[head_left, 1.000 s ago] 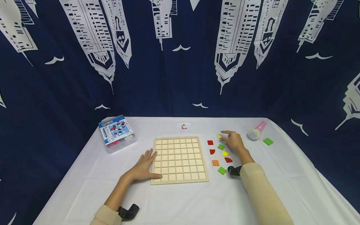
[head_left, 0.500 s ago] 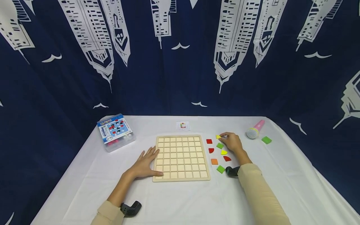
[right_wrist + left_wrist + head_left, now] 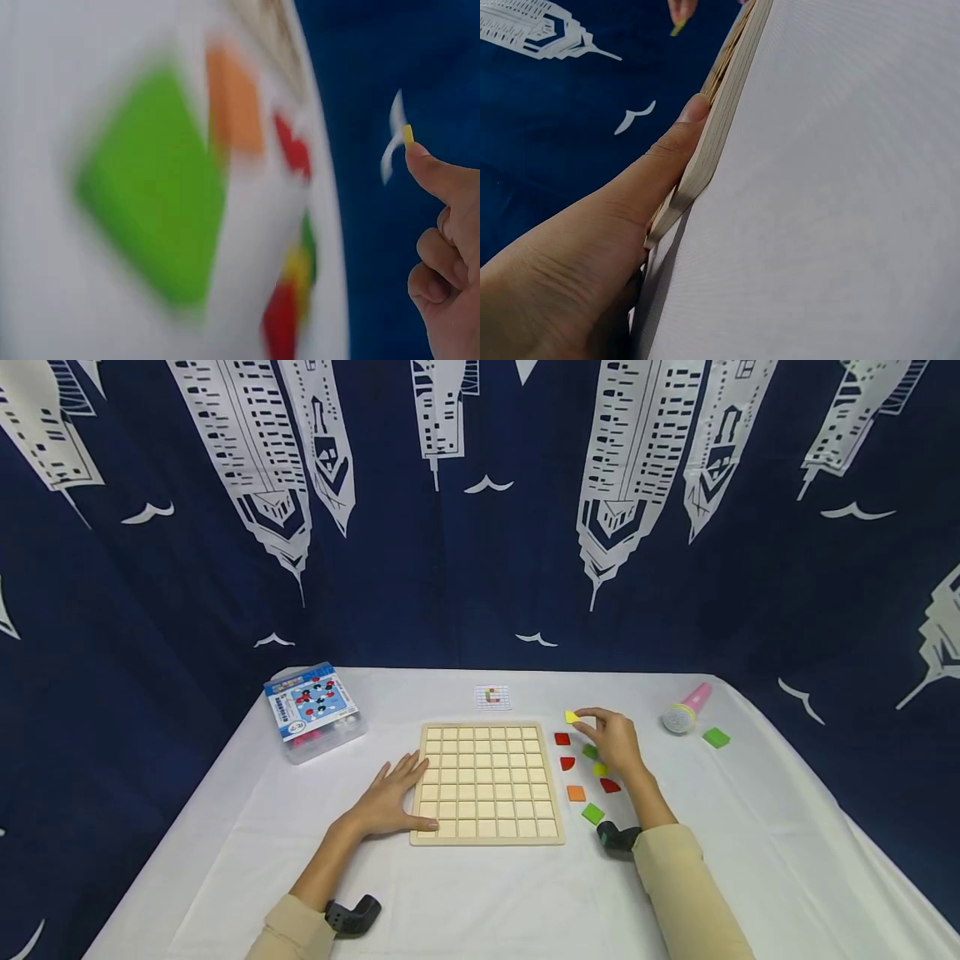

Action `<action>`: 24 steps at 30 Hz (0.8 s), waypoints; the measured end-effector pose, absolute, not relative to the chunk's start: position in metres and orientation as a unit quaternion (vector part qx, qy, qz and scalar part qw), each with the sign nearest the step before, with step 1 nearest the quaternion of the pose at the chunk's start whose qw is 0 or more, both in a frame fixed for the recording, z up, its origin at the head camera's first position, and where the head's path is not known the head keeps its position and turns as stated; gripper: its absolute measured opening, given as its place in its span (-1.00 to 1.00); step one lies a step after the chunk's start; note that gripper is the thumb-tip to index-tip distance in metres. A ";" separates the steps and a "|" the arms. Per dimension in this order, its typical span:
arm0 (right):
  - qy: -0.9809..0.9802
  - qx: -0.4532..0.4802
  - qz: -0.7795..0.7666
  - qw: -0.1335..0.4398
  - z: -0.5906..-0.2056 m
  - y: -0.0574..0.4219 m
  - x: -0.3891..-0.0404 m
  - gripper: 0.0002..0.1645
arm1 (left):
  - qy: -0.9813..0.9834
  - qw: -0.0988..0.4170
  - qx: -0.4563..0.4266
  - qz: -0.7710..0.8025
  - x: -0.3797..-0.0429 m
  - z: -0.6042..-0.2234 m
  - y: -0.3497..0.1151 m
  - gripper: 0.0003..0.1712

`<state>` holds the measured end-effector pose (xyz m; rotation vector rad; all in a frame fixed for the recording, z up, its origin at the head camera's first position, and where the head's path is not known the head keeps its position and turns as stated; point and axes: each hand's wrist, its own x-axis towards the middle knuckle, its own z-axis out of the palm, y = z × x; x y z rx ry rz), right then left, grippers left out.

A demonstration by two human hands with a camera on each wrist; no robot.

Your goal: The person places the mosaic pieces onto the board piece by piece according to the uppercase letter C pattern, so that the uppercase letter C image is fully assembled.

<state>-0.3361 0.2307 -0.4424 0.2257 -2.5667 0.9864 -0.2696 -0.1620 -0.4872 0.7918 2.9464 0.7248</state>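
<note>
My left hand rests with spread fingers on the left side of a square wooden grid board. In the left wrist view, its thumb lies along the board's raised edge. Past the board's far right corner, my right hand pinches a small yellow tile between thumb and finger. The right wrist view shows that yellow tile held up at the thumb tip, other fingers curled in. Below this hand lie red, green and yellow pieces, an orange square and a green square.
A small printed pattern card lies behind the board. At the back left stands a clear plastic box with a blue label. A pink toy microphone and another green tile are at the right. A dark blue curtain hangs behind.
My right hand has closed finger and thumb on the yellow tile and moved it slightly left and back. The board has shifted a little to the right, my left hand staying on it.
</note>
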 end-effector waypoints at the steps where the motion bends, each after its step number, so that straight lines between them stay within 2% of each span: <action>1: -0.908 0.091 0.356 0.201 -0.438 0.221 -0.333 -0.67 | 0.940 0.001 0.252 0.229 -0.269 -0.487 -0.162 0.31; 6: -0.894 0.114 0.372 0.220 -0.432 0.168 -0.320 -0.68 | 0.938 -0.008 0.255 0.233 -0.268 -0.485 -0.164 0.29; 11: -0.907 0.107 0.368 0.174 -0.448 0.134 -0.320 -0.67 | 0.938 -0.010 0.256 0.231 -0.268 -0.487 -0.163 0.28; 16: -0.916 0.083 0.369 0.135 -0.465 0.121 -0.324 -0.69 | 0.938 -0.011 0.258 0.230 -0.268 -0.488 -0.161 0.27; 24: -0.931 0.076 0.339 0.115 -0.476 0.117 -0.327 -0.71 | 0.938 -0.014 0.252 0.236 -0.266 -0.486 -0.160 0.26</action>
